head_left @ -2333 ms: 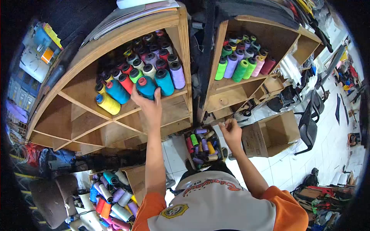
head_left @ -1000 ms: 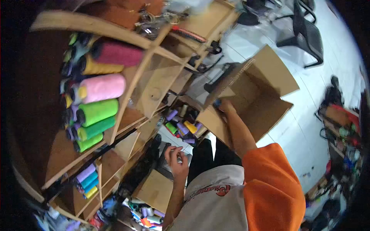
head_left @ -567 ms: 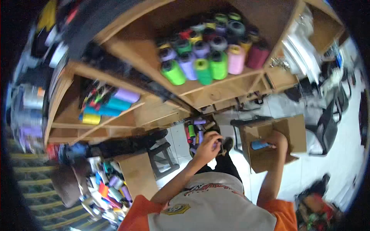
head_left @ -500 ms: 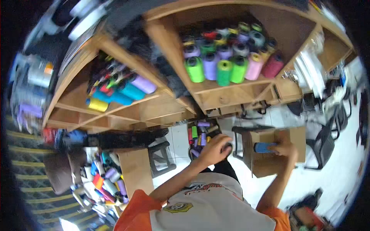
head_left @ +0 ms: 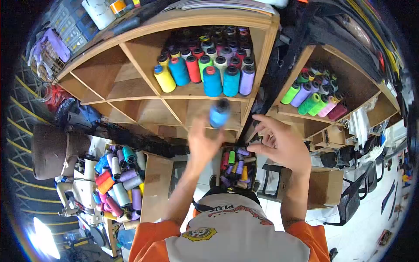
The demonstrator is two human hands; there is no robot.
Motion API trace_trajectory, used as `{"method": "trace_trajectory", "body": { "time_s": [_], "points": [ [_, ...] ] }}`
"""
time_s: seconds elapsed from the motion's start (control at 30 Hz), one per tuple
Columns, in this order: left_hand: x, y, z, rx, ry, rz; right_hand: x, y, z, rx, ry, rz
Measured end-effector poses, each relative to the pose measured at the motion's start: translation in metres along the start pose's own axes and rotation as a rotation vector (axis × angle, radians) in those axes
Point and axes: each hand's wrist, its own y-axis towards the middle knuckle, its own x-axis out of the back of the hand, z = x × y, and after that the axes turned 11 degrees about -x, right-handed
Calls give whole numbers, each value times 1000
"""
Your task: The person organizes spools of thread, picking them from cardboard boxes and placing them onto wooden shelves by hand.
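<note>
A blue thread cone (head_left: 219,113) with a dark top is in mid-air before the left shelf, smeared by motion. My left hand (head_left: 203,146), also blurred, has its fingers and thumb around the cone's lower side. To the right of it, my right hand (head_left: 281,144) is raised with thumb and forefinger apart, the other fingers curled, and nothing visible in it. Just beyond the hands, upright thread cones in blue, yellow, red, green and purple fill part of the left shelf (head_left: 187,98). Below the hands, a container of mixed thread cones (head_left: 238,168) sits on the floor.
A second wooden shelf (head_left: 301,114) at right holds more cones. Left of me, a heap of cones (head_left: 120,183) lies beside a cardboard flap (head_left: 156,181) and a sewing machine (head_left: 83,187). Another cardboard box (head_left: 325,187) stands right, near a black chair (head_left: 349,203).
My view has turned toward the left shelf. My right hand, earlier holding a blue cone over the cardboard box, is now raised without it. My left hand has moved up to the shelf front.
</note>
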Motion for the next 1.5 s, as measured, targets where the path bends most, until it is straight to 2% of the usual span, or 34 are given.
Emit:
{"method": "trace_trajectory", "body": {
  "time_s": [0.13, 0.27, 0.37, 0.4, 0.43, 0.47, 0.57, 0.63, 0.67, 0.7, 0.73, 0.77, 0.83, 0.9, 0.93, 0.97, 1.03, 1.13, 1.23, 1.27, 1.37, 1.5],
  "points": [
    [12, 44, 68, 77, 67, -130, -17, -5, -3, -146, 64, 168],
    [-4, 59, 112, 97, -8, -89, -38, -28, -25, -130, 33, 120],
    [-23, 58, 137, 126, -73, -32, -34, -55, -25, -475, 34, 102],
    [-26, 56, 140, 152, -110, -28, -34, -66, -37, -490, 73, 60],
    [-29, 54, 143, 178, -146, -22, -35, -80, -57, -510, -20, -36],
    [-23, 56, 140, 151, -52, 21, -34, -94, -73, -570, -25, -100],
    [-31, 54, 148, 155, -146, 13, -24, -135, -125, -725, -74, -305],
    [-29, 58, 142, 91, 8, 48, -18, -152, -136, -972, -181, -456],
    [-23, 60, 131, 107, -33, 87, -17, -171, -166, -973, -342, -485],
    [-24, 59, 135, 107, 36, 143, -23, -191, -204, -965, -505, -510],
    [-27, 56, 136, 69, -24, 74, -31, -204, -225, -998, -597, -539],
    [-29, 54, 136, 28, -85, -1, -40, -218, -248, -1051, -494, -480],
    [-24, 44, 126, 84, -41, -74, -59, -242, -287, -1142, -282, -378],
    [-16, 26, 124, 56, -29, -183, -79, -253, -303, -1294, -313, -277],
    [-11, 15, 121, 115, -1, -162, -85, -253, -301, -1367, -329, -223],
    [-5, 3, 118, 178, 31, -140, -92, -252, -300, -1413, -425, -268],
    [3, -25, 122, 228, 44, -93, -93, -249, -287, -1543, -400, -436],
    [7, -73, 139, 228, 80, 22, -92, -254, -281, -1322, -472, -467],
    [13, -112, 139, 288, 123, 208, -90, -274, -262, -1256, -177, -709],
    [12, -128, 140, 282, 117, 240, -90, -284, -252, -1182, -472, -682],
    [4, -165, 138, 282, 65, 369, -79, -321, -220, -1191, -510, -789],
    [-5, -195, 118, 265, 52, 514, -61, -420, -224, -1102, -504, -967]
  ]
}}
